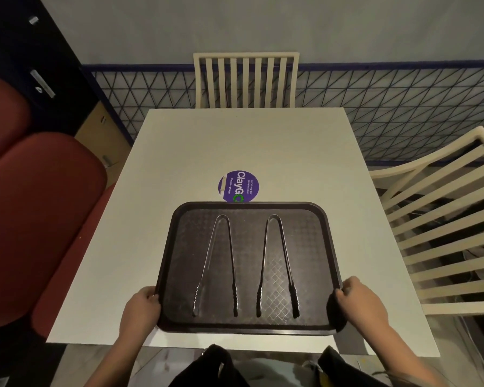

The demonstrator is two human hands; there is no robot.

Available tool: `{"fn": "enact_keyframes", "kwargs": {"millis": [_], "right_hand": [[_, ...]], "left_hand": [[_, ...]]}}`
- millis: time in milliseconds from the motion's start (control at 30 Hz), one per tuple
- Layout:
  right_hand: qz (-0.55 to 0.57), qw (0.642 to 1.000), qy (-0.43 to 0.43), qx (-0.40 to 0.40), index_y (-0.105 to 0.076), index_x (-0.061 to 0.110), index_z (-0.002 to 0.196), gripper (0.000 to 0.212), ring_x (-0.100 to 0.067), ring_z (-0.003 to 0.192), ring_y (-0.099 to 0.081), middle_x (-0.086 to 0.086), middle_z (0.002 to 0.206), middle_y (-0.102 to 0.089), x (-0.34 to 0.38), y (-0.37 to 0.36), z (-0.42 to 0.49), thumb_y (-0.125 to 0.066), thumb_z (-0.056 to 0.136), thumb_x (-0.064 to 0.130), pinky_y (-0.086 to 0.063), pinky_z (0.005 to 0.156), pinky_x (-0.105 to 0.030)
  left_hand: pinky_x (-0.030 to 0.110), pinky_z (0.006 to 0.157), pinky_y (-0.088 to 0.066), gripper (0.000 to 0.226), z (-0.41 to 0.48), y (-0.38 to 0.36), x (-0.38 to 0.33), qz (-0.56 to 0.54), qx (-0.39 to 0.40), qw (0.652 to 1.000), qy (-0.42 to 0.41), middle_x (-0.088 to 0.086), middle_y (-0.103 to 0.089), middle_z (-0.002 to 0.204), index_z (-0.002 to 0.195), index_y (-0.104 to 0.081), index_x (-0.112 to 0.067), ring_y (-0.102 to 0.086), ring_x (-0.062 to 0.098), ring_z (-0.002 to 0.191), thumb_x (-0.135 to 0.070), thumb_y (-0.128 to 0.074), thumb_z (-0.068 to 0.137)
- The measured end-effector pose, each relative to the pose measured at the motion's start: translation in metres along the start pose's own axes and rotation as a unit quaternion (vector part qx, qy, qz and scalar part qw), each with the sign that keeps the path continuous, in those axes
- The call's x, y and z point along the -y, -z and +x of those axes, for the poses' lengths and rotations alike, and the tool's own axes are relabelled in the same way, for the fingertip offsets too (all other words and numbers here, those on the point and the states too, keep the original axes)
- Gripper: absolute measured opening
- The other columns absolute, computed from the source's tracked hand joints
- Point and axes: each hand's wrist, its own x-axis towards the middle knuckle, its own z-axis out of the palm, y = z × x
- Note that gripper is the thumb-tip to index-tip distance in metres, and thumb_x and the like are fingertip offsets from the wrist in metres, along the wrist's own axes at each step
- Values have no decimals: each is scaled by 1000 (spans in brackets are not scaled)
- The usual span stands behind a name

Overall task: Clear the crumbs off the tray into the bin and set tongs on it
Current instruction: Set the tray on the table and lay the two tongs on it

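The dark tray (249, 328) lies flat near the near edge of the white counter (235, 146), its far rim overlapping a round purple sticker (238, 186). The left hand (140, 308) and the right hand (358, 300) each close their grip on a near corner, fingers curled over the rim. Between the two grips lie the left tongs (218, 263) and the right tongs (277, 263), side by side, tips toward the person. Bare counter spreads beyond and beside the tray; a slatted chair (442, 236) stands outside the right grip.
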Motion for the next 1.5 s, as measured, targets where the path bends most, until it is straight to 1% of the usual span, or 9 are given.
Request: {"fn": "enact_keyframes", "kwargs": {"millis": [167,367,633,767,933,1067,1167,1300,1500], "right_hand": [[8,1000,24,-15,-52,12,95,14,-22,69,-50,-4,81,-57,1,-2,6,-50,94,26,-37,60,-29],[43,999,21,-25,-47,13,92,10,-23,68,-45,-3,78,-51,18,16,38,-50,94,22,-33,59,-30],[19,997,-3,-69,-57,8,102,19,-31,89,-60,-13,97,-65,60,63,139,-50,94,23,-39,64,-30],[104,993,-29,-58,-61,8,95,15,-32,89,-61,-14,95,-66,72,89,201,-58,89,22,-43,70,-31],[270,956,-103,-40,-58,9,73,14,-24,49,-49,-15,72,-60,74,115,267,-62,86,15,-42,52,-29],[295,947,-117,-56,-57,13,64,21,-26,62,-53,-14,76,-60,76,132,310,-57,82,1,-44,55,-32],[283,947,-132,-68,-63,12,70,18,-31,77,-59,-14,82,-62,75,143,333,-51,80,1,-51,71,-40],[281,946,-136,-90,-67,11,89,19,-34,94,-61,-14,93,-64,71,152,355,-53,80,2,-53,85,-46],[267,948,-146,-95,-64,11,105,38,-32,86,-65,-12,92,-63,73,165,373,-53,75,-9,-57,77,-47]], "left_hand": [[39,74,-52,28,3,-2,-6,35,-3,999,7,19,-68,103,115,-63,-1,-61,33,84,-3,-46,92],[34,63,-47,23,28,-3,-37,54,-9,998,-8,13,-64,84,103,-65,-3,-63,34,76,-3,-45,91],[42,76,-55,21,103,-1,-136,20,18,999,-27,19,-67,97,100,-64,-2,-65,38,87,-2,-48,87],[49,76,-58,14,148,-8,-190,-34,49,998,-19,20,-66,88,85,-62,0,-66,38,81,2,-49,82],[53,70,-59,13,196,-19,-249,-95,65,993,-10,24,-66,86,82,-63,1,-67,39,76,5,-50,82],[55,74,-58,22,224,-33,-295,-131,79,988,-3,22,-65,87,69,-59,-6,-68,39,80,7,-51,85],[51,81,-57,18,238,-48,-320,-135,80,988,-10,22,-67,92,73,-58,-3,-67,40,86,-2,-54,91],[44,86,-56,20,248,-65,-342,-133,93,987,-15,20,-68,99,101,-61,1,-67,37,95,-17,-60,92],[50,82,-58,7,258,-76,-363,-150,108,983,-13,20,-69,101,93,-62,-6,-69,39,88,-11,-59,91]]}}
